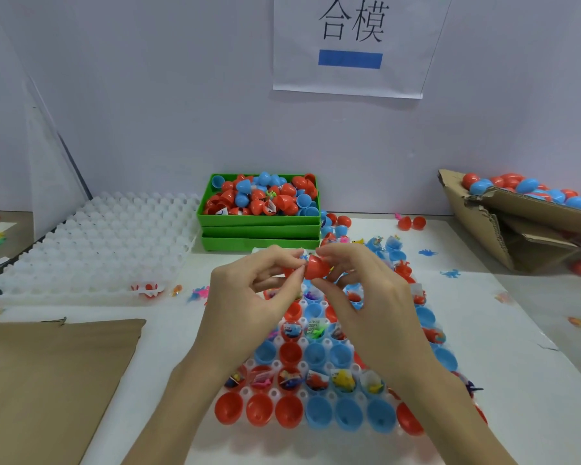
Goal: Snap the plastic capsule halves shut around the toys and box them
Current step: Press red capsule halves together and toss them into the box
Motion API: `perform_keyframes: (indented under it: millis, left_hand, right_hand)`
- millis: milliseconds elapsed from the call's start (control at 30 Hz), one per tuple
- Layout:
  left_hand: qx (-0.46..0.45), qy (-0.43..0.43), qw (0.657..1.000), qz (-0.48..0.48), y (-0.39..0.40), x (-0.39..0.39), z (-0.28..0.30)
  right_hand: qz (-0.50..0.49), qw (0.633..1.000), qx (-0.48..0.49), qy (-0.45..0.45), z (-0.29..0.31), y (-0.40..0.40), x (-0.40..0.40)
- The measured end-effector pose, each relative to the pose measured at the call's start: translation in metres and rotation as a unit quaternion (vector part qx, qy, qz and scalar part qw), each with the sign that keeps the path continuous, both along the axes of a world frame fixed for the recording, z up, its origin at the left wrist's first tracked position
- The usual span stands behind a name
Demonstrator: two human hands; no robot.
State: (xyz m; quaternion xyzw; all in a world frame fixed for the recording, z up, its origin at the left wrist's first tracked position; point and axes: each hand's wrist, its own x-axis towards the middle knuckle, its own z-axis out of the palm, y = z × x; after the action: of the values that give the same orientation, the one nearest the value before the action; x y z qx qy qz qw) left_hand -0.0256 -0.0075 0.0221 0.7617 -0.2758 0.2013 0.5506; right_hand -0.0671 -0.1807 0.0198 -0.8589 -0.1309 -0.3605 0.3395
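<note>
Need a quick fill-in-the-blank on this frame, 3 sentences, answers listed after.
1. Both hands, left hand and right hand, hold a capsule half whose colour is ____.
2. The stacked bins behind the hands, the top one full of capsule pieces, are coloured ____.
3. In the near row of the filled tray, the three leftmost capsule halves are red and the next three are ____.

Missing words: red; green; blue
</note>
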Motion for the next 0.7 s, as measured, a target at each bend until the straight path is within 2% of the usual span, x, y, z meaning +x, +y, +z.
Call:
perform_keyframes:
  millis: [367,533,700]
  left_hand:
    - [-0.091,0.067,0.993,-0.023,-0.0029,-0.0041,0.0034]
    - [-0.039,0.04,0.998,-0.015,-0.0009,-0.0028,0.0047]
    - [-0.054,0.044,0.997,-0.023,0.0015,-0.0026,0.0062]
  right_hand:
    - [0.114,0.986,0.116,0.045,0.0032,0.0015,-0.0024]
    - [0.13,0.978,0.152,0.051,0.0014,0.0013,-0.0011]
    - [0.119,0.973,0.19,0.051,-0.0017,0.0061,-0.0028]
